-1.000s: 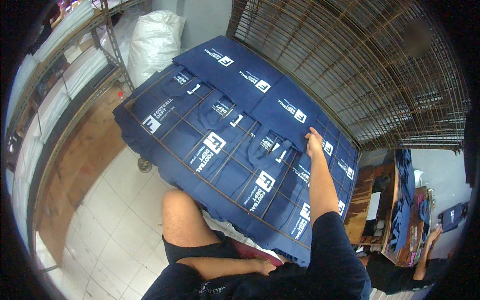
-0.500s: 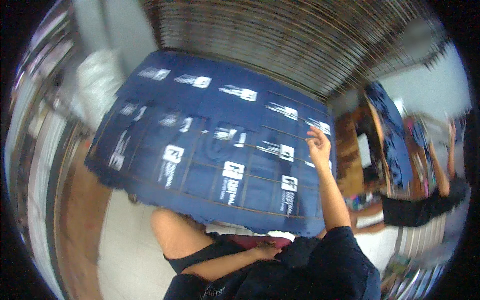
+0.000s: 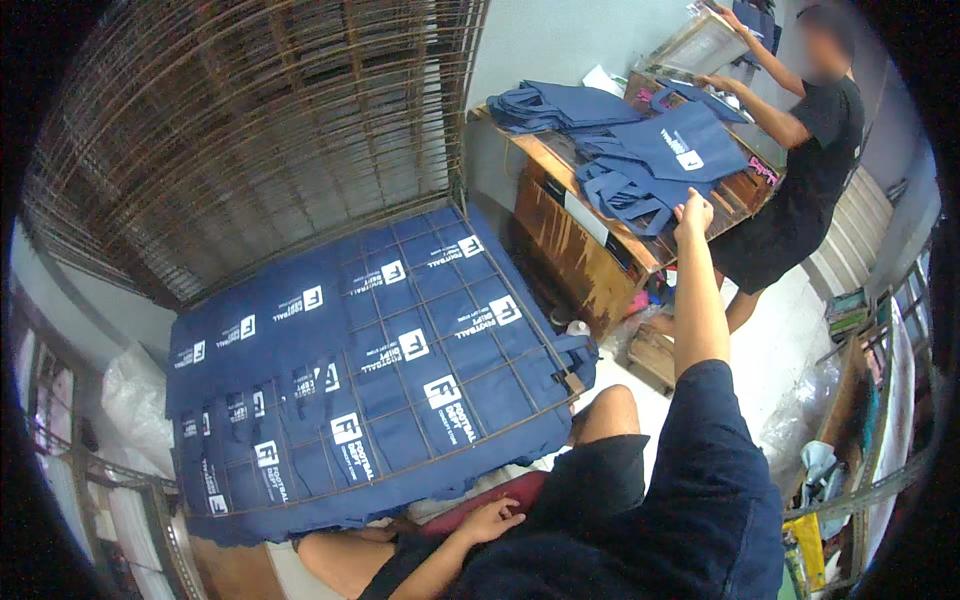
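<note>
My right arm reaches out to the pile on the wooden table, and my right hand is closed at the near edge of a navy fabric bag with a white print. Loop handles of other navy bags hang over the table edge beside it. My left hand rests over my lap by a dark red seat, fingers loosely apart, holding nothing. In front of me a wire rack carries rows of navy bags with white prints, covered in part by its metal grid.
Raised wire racks stand tilted behind the layer of bags. A co-worker stands across the wooden table, hands on a framed screen. A cardboard box and clear plastic lie on the floor.
My view has swung right, bringing the wooden table and co-worker fully in. My right hand has gone from above the rack to the bag pile. My left hand stays at my lap.
</note>
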A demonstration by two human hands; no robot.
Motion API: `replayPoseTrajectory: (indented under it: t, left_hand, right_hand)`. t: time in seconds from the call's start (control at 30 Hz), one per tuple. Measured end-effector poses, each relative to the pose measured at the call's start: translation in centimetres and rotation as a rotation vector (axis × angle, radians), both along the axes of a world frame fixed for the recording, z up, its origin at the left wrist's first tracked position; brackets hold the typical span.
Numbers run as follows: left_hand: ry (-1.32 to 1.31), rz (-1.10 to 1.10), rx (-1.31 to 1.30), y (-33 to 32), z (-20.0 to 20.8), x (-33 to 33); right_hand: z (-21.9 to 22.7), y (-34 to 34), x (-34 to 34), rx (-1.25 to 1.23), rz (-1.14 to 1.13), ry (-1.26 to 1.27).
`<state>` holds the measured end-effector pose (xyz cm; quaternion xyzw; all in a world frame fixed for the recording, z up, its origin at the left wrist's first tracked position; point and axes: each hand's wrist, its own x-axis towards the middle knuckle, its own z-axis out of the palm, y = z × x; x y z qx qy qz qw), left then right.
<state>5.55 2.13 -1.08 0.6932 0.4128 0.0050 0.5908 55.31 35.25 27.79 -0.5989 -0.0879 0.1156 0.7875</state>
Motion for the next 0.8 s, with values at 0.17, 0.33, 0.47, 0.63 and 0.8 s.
replayPoseTrajectory:
  t: [0.17,0.33,0.47,0.63,0.8]
  left_hand:
    - [0.042,0.111,0.025,-1.3,-0.1,-0.1]
    - [0.193,0.155,0.039,-1.2,2.1,0.8]
    - [0.242,0.17,0.1,-1.0,2.3,1.4]
    - [0.298,0.175,0.125,-1.1,2.1,1.5]
    - [0.272,0.208,0.191,-2.2,0.1,1.1]
  right_hand:
    - [-0.1,0.4,2.7,-0.715,0.078,-0.914]
    - [1.6,1.8,1.2,-0.909,0.193,-1.175]
    - [2.6,4.2,2.5,-1.083,0.326,-1.099]
    - [2.6,5.1,2.6,-1.019,0.213,-1.236]
    - [1.1,5.1,8.4,-0.019,-0.126,-1.194]
